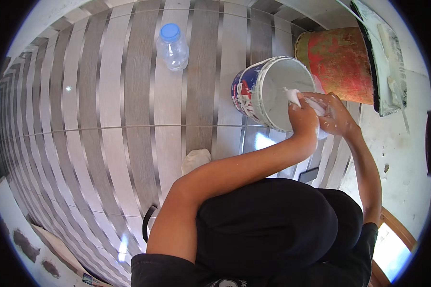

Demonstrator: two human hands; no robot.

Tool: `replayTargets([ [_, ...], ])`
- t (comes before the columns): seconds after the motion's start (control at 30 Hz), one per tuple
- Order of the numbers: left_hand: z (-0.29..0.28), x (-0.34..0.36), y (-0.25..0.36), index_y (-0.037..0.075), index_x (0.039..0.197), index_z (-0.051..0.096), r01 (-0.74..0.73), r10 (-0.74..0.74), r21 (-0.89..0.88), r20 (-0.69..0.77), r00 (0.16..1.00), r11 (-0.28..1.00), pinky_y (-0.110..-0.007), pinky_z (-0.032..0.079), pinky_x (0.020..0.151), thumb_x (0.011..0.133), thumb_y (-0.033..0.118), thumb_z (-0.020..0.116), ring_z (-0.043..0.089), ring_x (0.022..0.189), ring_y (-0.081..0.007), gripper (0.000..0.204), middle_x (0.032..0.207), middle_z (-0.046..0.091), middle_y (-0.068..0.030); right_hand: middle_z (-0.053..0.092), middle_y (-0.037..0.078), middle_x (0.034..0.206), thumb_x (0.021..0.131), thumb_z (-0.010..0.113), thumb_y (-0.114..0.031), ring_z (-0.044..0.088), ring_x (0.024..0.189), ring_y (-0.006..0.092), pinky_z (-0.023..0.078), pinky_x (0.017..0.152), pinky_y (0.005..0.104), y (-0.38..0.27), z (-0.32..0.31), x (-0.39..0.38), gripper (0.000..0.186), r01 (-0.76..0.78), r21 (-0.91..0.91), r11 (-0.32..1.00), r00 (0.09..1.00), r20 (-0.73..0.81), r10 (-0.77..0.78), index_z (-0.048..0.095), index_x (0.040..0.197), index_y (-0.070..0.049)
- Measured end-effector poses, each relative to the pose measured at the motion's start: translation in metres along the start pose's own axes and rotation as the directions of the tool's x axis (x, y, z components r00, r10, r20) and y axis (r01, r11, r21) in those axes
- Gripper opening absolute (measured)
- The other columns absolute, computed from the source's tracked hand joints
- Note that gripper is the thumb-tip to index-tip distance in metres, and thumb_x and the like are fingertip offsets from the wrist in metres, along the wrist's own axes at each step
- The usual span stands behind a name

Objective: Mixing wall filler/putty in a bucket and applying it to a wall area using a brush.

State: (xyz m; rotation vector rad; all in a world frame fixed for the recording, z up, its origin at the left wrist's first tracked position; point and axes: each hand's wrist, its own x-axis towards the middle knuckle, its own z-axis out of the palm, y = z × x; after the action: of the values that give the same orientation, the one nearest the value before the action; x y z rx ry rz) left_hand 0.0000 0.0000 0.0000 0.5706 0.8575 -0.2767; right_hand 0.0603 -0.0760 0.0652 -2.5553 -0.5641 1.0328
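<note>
1. On the bucket (pixel 246 91) we see a blue side with a red patch and large white letters, partly turned away from us.
2. The shirt (pixel 227 283) carries a pale print, too much cut off for us to read.
3. The white wad (pixel 293 97) is between the two hands, before the bucket's open mouth, toward the right edge of the floor (pixel 170 167).
4. The left hand (pixel 302 117) has its fingers closed around the wad; one end sticks out above them.
5. The right hand (pixel 335 114) has bent fingers closed over the other part; we cannot see all the tips.
6. Near the floor's far edge we find a clear jar (pixel 173 50).
</note>
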Motion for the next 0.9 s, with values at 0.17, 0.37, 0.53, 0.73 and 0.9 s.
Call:
replayTargets([
  [0.17,0.002,0.001,-0.005,-0.006,0.12,0.049,-0.055,0.055,0.002,-0.089,0.995,0.999,-0.039,0.047,0.089,0.104,0.036,0.035,0.061,0.103,-0.0306,0.047,0.111,0.059,-0.0223,0.07,0.011,0.103,0.066,0.067,-0.015,0.064,0.089,0.0161,0.05,0.084,0.0317,0.005,0.011,0.003,0.055,0.002,0.198,0.98,1.0,-0.029,0.004,0.064,0.12,-0.002],
  [0.37,0.01,-0.004,-0.009,-0.01,0.123,0.037,-0.173,0.17,-0.014,-0.096,0.981,0.985,-0.044,0.047,0.088,0.102,0.032,0.041,0.059,0.104,-0.0424,0.047,0.114,0.055,-0.0323,0.068,0.008,0.101,0.064,0.067,-0.01,0.062,0.089,0.0131,0.049,0.084,0.0286,0.022,0.01,0.004,0.058,0.015,0.363,0.932,1.0,-0.015,-0.01,0.061,0.121,-0.001],
  [0.53,0.005,-0.008,-0.006,-0.009,0.126,0.031,-0.19,0.192,-0.04,0.044,0.98,0.981,-0.042,0.043,0.095,0.097,0.032,0.054,0.053,0.114,-0.0388,0.056,0.122,0.047,-0.0306,0.066,0.005,0.098,0.074,0.068,-0.009,0.059,0.09,0.0105,0.048,0.082,0.0271,0.045,0.016,0.006,0.045,0.019,0.453,0.891,0.998,-0.062,0.01,0.061,0.118,0.0],
  [0.73,-0.01,-0.02,-0.019,-0.009,0.135,0.024,-0.496,0.463,0.04,0.299,0.834,0.868,-0.045,0.032,0.105,0.091,0.029,0.064,0.044,0.121,-0.0365,0.07,0.13,0.04,-0.0292,0.065,0.003,0.096,0.088,0.064,-0.012,0.058,0.086,0.009,0.047,0.078,0.0256,0.051,0.007,-0.001,0.027,0.034,0.521,0.853,0.995,-0.096,0.019,0.063,0.112,-0.001],
  [0.9,-0.014,-0.022,-0.029,-0.009,0.135,0.025,-0.566,0.489,0.153,0.358,0.796,0.81,-0.049,0.031,0.104,0.088,0.029,0.066,0.041,0.121,-0.0425,0.074,0.13,0.037,-0.0306,0.064,0.002,0.094,0.089,0.063,-0.017,0.057,0.083,0.0089,0.047,0.075,0.0265,0.045,0.007,-0.003,0.026,-0.066,0.532,0.844,0.992,-0.057,0.114,0.062,0.111,-0.001],
])
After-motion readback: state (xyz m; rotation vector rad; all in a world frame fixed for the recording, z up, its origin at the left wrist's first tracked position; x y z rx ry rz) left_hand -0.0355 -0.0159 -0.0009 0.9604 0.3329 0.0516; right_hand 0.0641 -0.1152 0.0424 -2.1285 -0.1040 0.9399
